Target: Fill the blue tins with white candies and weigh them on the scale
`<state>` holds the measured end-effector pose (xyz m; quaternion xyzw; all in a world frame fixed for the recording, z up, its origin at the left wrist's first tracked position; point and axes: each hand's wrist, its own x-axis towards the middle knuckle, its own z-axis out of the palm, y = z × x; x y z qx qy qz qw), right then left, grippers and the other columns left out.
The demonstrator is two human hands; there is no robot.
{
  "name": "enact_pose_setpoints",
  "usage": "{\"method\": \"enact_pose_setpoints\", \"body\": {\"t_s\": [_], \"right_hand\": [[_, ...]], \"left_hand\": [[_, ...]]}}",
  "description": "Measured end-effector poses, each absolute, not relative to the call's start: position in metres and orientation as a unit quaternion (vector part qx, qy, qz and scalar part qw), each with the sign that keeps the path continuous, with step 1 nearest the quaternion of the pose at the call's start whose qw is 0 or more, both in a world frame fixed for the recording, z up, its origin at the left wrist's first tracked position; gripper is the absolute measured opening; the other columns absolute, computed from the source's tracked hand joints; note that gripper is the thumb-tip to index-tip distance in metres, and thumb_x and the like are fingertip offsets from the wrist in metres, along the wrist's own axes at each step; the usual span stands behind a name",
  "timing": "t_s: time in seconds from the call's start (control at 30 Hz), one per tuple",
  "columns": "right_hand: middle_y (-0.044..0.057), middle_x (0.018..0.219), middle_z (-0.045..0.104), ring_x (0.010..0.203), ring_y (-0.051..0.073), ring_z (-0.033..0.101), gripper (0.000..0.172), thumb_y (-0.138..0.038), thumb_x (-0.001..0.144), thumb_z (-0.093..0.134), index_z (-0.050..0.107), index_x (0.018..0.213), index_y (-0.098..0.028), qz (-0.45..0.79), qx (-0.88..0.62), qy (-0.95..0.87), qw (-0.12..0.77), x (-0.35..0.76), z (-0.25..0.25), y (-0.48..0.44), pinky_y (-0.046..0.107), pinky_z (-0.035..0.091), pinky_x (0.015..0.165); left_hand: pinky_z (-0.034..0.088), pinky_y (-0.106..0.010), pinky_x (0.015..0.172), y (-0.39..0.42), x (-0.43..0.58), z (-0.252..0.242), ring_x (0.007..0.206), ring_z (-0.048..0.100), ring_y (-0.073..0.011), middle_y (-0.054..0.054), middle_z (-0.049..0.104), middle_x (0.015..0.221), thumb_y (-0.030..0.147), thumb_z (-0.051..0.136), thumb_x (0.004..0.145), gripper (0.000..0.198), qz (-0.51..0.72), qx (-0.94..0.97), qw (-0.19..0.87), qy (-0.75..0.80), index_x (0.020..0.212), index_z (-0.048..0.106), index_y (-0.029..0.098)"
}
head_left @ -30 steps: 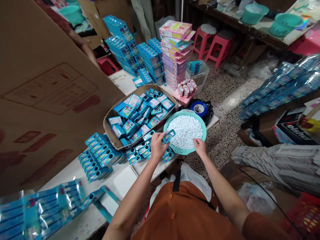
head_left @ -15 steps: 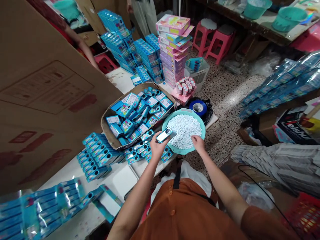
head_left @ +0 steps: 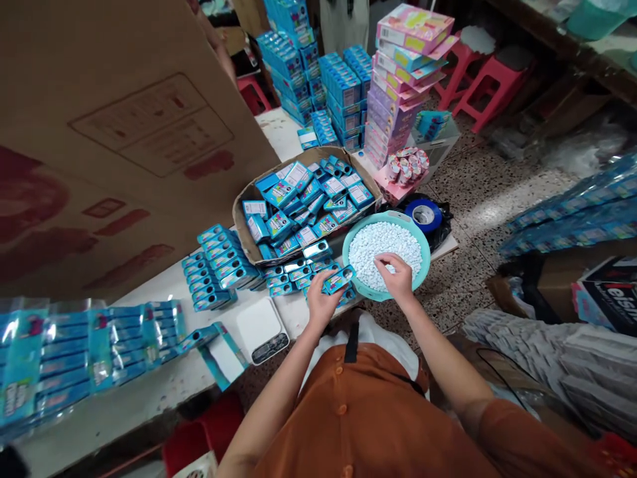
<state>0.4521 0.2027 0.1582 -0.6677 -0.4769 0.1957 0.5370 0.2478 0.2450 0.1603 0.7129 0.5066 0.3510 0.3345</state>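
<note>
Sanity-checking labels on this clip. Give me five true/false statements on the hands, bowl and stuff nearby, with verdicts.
1. The left hand holds a blue box. True.
2. The right hand is at the white pellets in the turquoise bowl. True.
3. The bowl stands upside down. False: it is open side up, holding the pellets.
4. A roll of blue tape lies beside the bowl. True.
5. The right hand grips the roll of blue tape. False: the roll lies apart from both hands.
</note>
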Motion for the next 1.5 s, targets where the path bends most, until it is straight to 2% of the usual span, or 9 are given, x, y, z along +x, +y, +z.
{"method": "enact_pose_setpoints", "body": {"t_s": [0.23, 0.33, 0.4, 0.6, 0.77, 0.97, 1.33, 1.4, 1.5], "right_hand": [[0.006, 0.098, 0.068, 0.094, 0.019, 0.061, 0.015, -0.024, 0.084, 0.061, 0.071, 0.096, -0.025, 0.152, -0.582, -0.658, 0.452, 0.421, 0.188, 0.198, 0.038, 0.051, 0.085], [0.008, 0.109, 0.064, 0.1, 0.021, 0.059, 0.021, -0.027, 0.084, 0.062, 0.07, 0.103, -0.025, 0.143, -0.601, -0.648, 0.445, 0.423, 0.188, 0.19, 0.041, 0.05, 0.089], [0.008, 0.107, 0.063, 0.101, 0.021, 0.059, 0.023, -0.026, 0.086, 0.057, 0.068, 0.106, -0.024, 0.148, -0.621, -0.615, 0.463, 0.427, 0.188, 0.184, 0.041, 0.049, 0.09], [0.008, 0.092, 0.067, 0.092, 0.02, 0.061, 0.022, -0.025, 0.09, 0.049, 0.069, 0.097, -0.019, 0.126, -0.66, -0.574, 0.468, 0.427, 0.177, 0.172, 0.038, 0.049, 0.085], [0.009, 0.091, 0.068, 0.09, 0.02, 0.062, 0.023, -0.027, 0.091, 0.048, 0.069, 0.095, -0.018, 0.123, -0.67, -0.587, 0.437, 0.401, 0.176, 0.164, 0.037, 0.049, 0.085], [0.009, 0.091, 0.068, 0.09, 0.02, 0.062, 0.026, -0.031, 0.091, 0.046, 0.069, 0.093, -0.017, 0.114, -0.683, -0.596, 0.407, 0.366, 0.186, 0.157, 0.037, 0.048, 0.086], [0.01, 0.091, 0.068, 0.09, 0.02, 0.062, 0.028, -0.033, 0.092, 0.046, 0.069, 0.093, -0.016, 0.066, -0.697, -0.609, 0.372, 0.32, 0.194, 0.128, 0.038, 0.047, 0.088], [0.011, 0.09, 0.068, 0.088, 0.02, 0.062, 0.029, -0.035, 0.092, 0.046, 0.069, 0.091, -0.016, 0.058, -0.707, -0.598, 0.373, 0.313, 0.195, 0.123, 0.037, 0.047, 0.087], [0.011, 0.089, 0.068, 0.086, 0.02, 0.062, 0.03, -0.037, 0.091, 0.047, 0.068, 0.089, -0.015, 0.048, -0.715, -0.585, 0.379, 0.303, 0.194, 0.115, 0.037, 0.047, 0.085]], "left_hand": [[0.049, -0.039, 0.088, 0.233, 0.253, 0.161, 0.098, 0.062, -0.0225, -0.005, 0.067, 0.103, 0.027, 0.074, 0.069, 0.037, 0.364, 0.705, 0.369, 0.484, 0.105, 0.065, 0.024], [0.049, -0.038, 0.088, 0.223, 0.249, 0.16, 0.097, 0.063, -0.0221, -0.005, 0.067, 0.102, 0.027, 0.075, 0.068, 0.037, 0.373, 0.683, 0.371, 0.507, 0.104, 0.064, 0.023], [0.05, -0.037, 0.087, 0.212, 0.238, 0.16, 0.096, 0.063, -0.0215, -0.005, 0.067, 0.101, 0.029, 0.076, 0.068, 0.038, 0.388, 0.653, 0.374, 0.532, 0.103, 0.063, 0.022], [0.051, -0.035, 0.086, 0.17, 0.152, 0.146, 0.096, 0.063, -0.0203, -0.006, 0.065, 0.102, 0.034, 0.075, 0.069, 0.041, 0.432, 0.569, 0.331, 0.616, 0.104, 0.057, 0.022], [0.049, -0.037, 0.085, 0.148, 0.061, 0.111, 0.093, 0.061, -0.0213, -0.005, 0.062, 0.096, 0.04, 0.073, 0.07, 0.038, 0.372, 0.505, 0.221, 0.747, 0.099, 0.058, 0.021], [0.05, -0.041, 0.077, 0.158, -0.022, 0.079, 0.079, 0.06, -0.0209, -0.002, 0.061, 0.086, 0.044, 0.074, 0.066, 0.044, 0.364, 0.411, 0.222, 0.806, 0.097, 0.053, 0.02], [0.048, -0.04, 0.086, 0.2, -0.064, 0.046, 0.095, 0.058, -0.024, -0.006, 0.06, 0.096, 0.032, 0.07, 0.072, 0.033, 0.274, 0.546, 0.293, 0.736, 0.1, 0.056, 0.022], [0.047, -0.041, 0.089, 0.203, -0.066, 0.044, 0.101, 0.056, -0.025, -0.008, 0.059, 0.101, 0.028, 0.07, 0.072, 0.038, 0.255, 0.568, 0.306, 0.72, 0.106, 0.055, 0.022], [0.042, -0.044, 0.099, 0.202, -0.074, 0.043, 0.118, 0.048, -0.0281, -0.011, 0.054, 0.121, 0.029, 0.075, 0.067, 0.064, 0.26, 0.606, 0.3, 0.689, 0.124, 0.047, 0.021]]}}
